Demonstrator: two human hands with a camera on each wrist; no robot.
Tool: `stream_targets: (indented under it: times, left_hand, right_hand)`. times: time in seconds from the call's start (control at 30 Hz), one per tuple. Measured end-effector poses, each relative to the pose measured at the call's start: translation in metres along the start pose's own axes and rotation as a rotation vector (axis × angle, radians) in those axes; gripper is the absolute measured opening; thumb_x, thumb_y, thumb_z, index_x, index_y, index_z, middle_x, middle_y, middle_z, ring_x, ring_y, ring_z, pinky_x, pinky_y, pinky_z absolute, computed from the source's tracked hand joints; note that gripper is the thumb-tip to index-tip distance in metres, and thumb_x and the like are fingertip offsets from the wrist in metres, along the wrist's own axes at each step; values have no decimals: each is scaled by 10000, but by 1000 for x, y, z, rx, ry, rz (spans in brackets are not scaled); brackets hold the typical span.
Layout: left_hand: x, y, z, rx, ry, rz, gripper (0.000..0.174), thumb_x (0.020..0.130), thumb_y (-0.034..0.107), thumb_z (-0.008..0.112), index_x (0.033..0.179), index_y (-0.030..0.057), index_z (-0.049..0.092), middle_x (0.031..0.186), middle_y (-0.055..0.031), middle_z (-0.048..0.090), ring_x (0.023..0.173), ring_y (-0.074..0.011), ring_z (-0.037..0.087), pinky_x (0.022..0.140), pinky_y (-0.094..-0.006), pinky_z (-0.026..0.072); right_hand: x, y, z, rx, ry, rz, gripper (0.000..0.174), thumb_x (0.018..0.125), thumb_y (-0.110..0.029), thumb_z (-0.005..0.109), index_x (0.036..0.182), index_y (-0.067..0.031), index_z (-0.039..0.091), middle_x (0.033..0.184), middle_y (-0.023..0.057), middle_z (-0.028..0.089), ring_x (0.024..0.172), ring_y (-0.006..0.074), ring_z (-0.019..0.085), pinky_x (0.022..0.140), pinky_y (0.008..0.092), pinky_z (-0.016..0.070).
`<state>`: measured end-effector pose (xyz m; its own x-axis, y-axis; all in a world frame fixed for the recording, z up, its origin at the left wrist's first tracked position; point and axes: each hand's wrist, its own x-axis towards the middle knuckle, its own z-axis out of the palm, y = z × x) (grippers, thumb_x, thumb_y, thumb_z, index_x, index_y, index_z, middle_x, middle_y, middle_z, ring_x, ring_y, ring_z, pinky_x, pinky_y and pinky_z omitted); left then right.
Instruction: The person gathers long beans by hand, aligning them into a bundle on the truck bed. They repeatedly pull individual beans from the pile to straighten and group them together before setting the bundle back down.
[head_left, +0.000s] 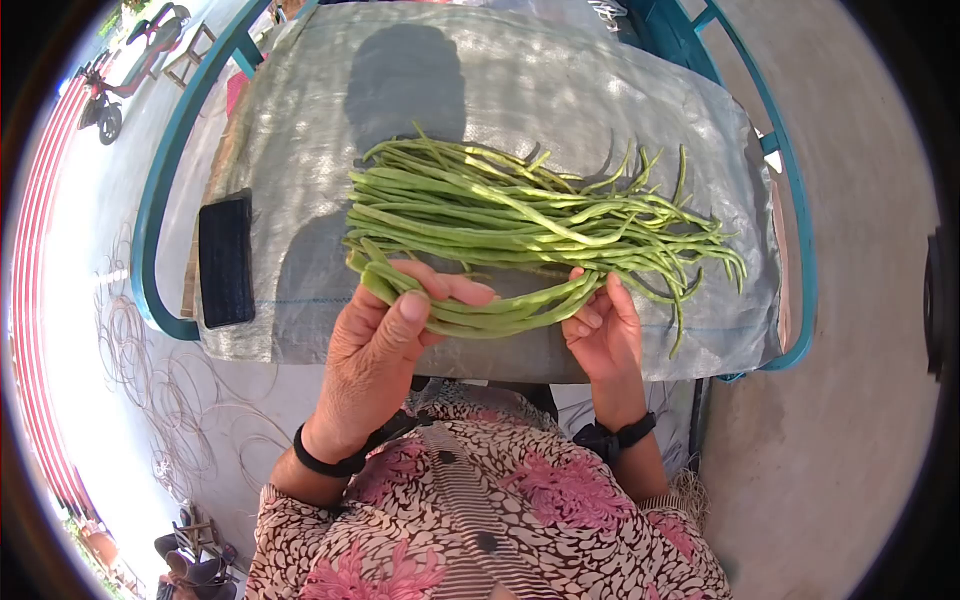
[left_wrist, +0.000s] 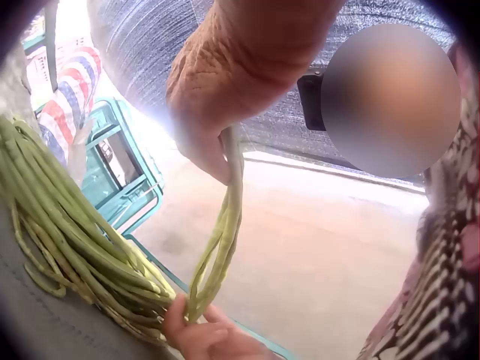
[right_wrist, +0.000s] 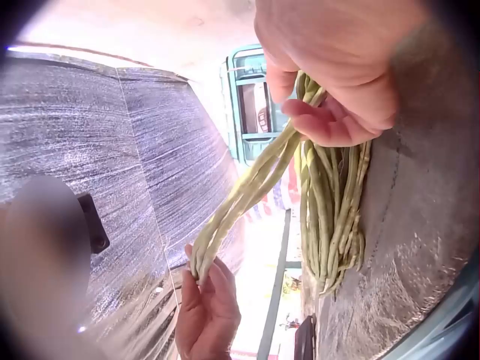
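A small bunch of long green beans (head_left: pixel 510 318) is stretched between both hands, just in front of a larger pile of long beans (head_left: pixel 470 210) on the sheet-covered table. My left hand (head_left: pixel 385 325) grips the bunch near its left end, thumb on top and fingers curled round it. Farther right, my right hand (head_left: pixel 608 325) pinches the beans between thumb and fingers. In the right wrist view the bunch (right_wrist: pixel 251 184) runs slanting from one hand to the other. The left wrist view shows its strands (left_wrist: pixel 217 247) slightly spread between the hands.
A black phone (head_left: pixel 226 262) lies at the table's left edge. The grey woven sheet (head_left: pixel 560 90) covers the tabletop, and a teal metal frame (head_left: pixel 160 200) curves round its sides. Coiled wire (head_left: pixel 170 380) lies on the floor at the left.
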<state>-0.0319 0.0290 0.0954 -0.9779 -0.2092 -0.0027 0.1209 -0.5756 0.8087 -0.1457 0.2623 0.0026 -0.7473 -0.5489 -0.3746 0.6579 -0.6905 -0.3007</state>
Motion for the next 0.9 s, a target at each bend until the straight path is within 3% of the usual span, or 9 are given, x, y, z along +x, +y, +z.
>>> stream_targets:
  times: [0.07, 0.17, 0.2, 0.3, 0.33, 0.43, 0.6, 0.73, 0.9]
  left_hand:
    - [1, 1, -6, -112, 69, -32, 242, 1057, 259, 423, 1142, 53, 517, 1127, -148, 648, 1086, -283, 646, 954, -439, 531]
    - [1, 0, -23, -296, 129, -52, 273, 1067, 271, 387, 1163, 50, 516, 1131, -129, 650, 1075, -245, 653, 923, -405, 566]
    - [0, 0, -27, -352, 122, -55, 280, 1069, 273, 380, 1169, 49, 515, 1135, -126, 650, 1077, -236, 652, 923, -401, 572]
    - [-1, 12, -33, -402, 64, -31, 283, 1066, 273, 390, 1166, 44, 522, 1147, -128, 649, 1093, -229, 647, 948, -403, 568]
    - [-3, 16, -36, -399, 43, -23, 281, 1063, 272, 399, 1162, 42, 526, 1151, -130, 649, 1101, -230, 644, 961, -406, 564]
    - [3, 13, -49, -426, 154, 4, 269, 1055, 257, 427, 1155, 32, 535, 1176, -138, 643, 1123, -234, 634, 989, -412, 552]
    - [10, -20, -83, -253, 387, -5, 229, 1043, 242, 472, 1120, 47, 563, 1169, -132, 655, 1067, -224, 650, 943, -371, 562]
    - [10, -48, -97, -79, 381, -63, 217, 1042, 253, 480, 1105, 67, 571, 1152, -124, 663, 1035, -203, 654, 901, -359, 565]
    - [12, -59, -91, 191, 434, -44, 238, 1042, 285, 489, 1095, 79, 597, 1113, -70, 677, 911, -120, 641, 812, -296, 544]
  right_hand:
    - [1, 1, 12, -32, 76, -41, 185, 991, -217, 569, 1096, -79, 634, 1038, 80, 677, 597, 83, 465, 536, 248, 434]
    - [12, -17, -17, 65, 13, 21, 130, 969, -178, 604, 1040, -73, 632, 919, 40, 648, 589, 86, 471, 530, 248, 438]
    - [13, -17, -8, 24, 128, -44, 85, 949, -149, 629, 982, -71, 623, 821, 8, 596, 584, 90, 484, 524, 243, 440]
    - [15, -30, -6, -9, 200, -63, 83, 946, -160, 634, 956, -80, 615, 801, 0, 585, 583, 93, 493, 524, 241, 440]
    - [16, -34, -11, 30, 126, -42, 67, 935, -151, 646, 953, -97, 612, 796, -12, 576, 588, 92, 496, 526, 244, 444]
    - [14, -40, -13, -80, 178, -136, 70, 926, -143, 659, 962, -108, 610, 806, -12, 569, 588, 94, 495, 521, 243, 444]
    - [0, -52, 18, -624, 334, -310, 111, 912, -158, 692, 960, -92, 616, 808, -31, 581, 576, 68, 485, 497, 217, 409]
    - [-7, -71, -1, -484, 326, -375, 122, 918, -148, 676, 990, -75, 610, 806, -20, 575, 590, 72, 488, 498, 211, 402]
    - [-2, -74, -23, -159, 321, -155, 64, 921, -123, 665, 957, -91, 624, 822, 3, 618, 594, 81, 512, 501, 221, 408]
